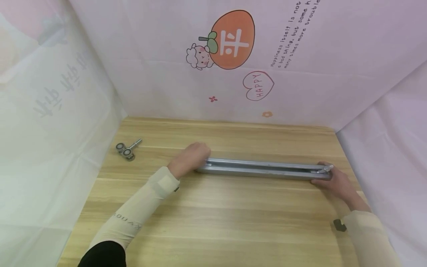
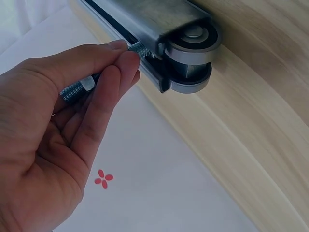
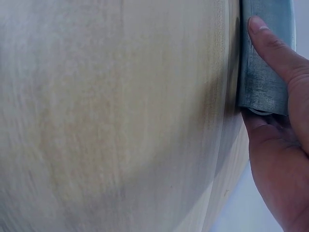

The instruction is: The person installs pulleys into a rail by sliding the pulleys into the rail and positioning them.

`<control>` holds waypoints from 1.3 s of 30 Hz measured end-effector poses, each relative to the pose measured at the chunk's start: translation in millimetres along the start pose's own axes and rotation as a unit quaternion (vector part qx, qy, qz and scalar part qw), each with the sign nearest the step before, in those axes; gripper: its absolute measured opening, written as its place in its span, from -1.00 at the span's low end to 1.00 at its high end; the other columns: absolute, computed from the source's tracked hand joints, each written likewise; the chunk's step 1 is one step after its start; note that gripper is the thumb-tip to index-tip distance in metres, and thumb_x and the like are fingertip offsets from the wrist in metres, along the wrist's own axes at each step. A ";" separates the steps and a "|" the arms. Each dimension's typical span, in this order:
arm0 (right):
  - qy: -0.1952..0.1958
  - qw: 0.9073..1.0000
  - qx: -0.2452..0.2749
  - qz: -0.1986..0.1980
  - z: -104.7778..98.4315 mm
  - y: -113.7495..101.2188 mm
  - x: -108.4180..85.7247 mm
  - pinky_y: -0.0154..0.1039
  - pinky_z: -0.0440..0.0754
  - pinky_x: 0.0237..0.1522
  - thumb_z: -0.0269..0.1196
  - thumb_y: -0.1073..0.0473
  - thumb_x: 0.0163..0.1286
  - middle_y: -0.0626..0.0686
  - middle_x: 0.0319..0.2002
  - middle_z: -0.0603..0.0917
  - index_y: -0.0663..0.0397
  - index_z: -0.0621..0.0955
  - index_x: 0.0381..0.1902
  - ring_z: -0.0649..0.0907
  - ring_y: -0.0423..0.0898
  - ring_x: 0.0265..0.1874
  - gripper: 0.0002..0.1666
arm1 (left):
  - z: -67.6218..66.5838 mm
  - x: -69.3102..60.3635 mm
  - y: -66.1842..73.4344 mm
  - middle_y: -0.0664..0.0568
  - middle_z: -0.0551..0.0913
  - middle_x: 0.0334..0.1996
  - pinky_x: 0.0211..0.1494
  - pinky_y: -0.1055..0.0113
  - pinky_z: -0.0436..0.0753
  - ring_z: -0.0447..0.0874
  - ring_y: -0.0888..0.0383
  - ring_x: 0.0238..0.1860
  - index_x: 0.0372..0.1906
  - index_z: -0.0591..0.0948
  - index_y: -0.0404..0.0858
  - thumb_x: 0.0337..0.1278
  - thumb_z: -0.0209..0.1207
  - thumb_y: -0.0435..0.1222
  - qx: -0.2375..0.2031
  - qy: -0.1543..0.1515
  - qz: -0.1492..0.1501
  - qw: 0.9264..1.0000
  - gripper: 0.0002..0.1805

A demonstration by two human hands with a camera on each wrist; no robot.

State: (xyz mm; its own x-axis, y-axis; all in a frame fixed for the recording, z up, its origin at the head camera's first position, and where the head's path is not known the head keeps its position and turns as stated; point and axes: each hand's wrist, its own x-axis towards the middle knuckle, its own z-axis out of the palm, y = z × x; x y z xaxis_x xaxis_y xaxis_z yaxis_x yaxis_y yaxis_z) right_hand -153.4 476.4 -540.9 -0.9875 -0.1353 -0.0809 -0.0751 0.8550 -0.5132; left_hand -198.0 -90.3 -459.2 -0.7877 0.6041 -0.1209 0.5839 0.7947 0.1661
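A long grey metal track (image 1: 253, 172) with a slot along its top lies across the wooden table. At its left end, my left hand (image 1: 191, 157) pinches the threaded bolt (image 2: 75, 92) of a roller trolley between thumb and fingers. The trolley's wheels (image 2: 193, 53) sit at the mouth of the track, partly outside it. My right hand (image 1: 338, 185) grips the track's right end, its thumb along the side in the right wrist view. A second bolt (image 1: 326, 169) sticks up from the slot there; what carries it is mostly hidden.
Another roller trolley (image 1: 126, 150) with its bolt lies on the wooden table (image 1: 213, 222) at the far left. Pale printed cloth (image 1: 160, 81) stands behind the table and along both sides.
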 end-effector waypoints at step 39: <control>0.011 1.000 0.000 -0.010 1.6 2.5 -0.7 0.54 0.45 0.05 0.59 -0.04 0.25 0.60 0.18 0.56 0.18 0.39 0.48 0.53 0.63 0.12 -0.02 | 14.1 45.1 64.1 0.04 0.74 -0.33 -0.16 0.25 0.71 0.67 0.13 -0.30 -0.32 0.71 -0.18 0.40 0.15 -0.50 0.085 0.047 0.058 0.994 -0.77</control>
State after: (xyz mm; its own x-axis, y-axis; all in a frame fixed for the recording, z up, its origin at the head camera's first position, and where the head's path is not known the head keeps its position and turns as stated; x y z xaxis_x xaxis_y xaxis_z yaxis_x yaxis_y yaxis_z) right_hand -152.7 477.9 -543.5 -0.9886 -0.1417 -0.0506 -0.0957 0.8518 -0.5151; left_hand -193.4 -11.3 -467.7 -0.7237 0.6899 -0.0166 0.6899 0.7239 0.0048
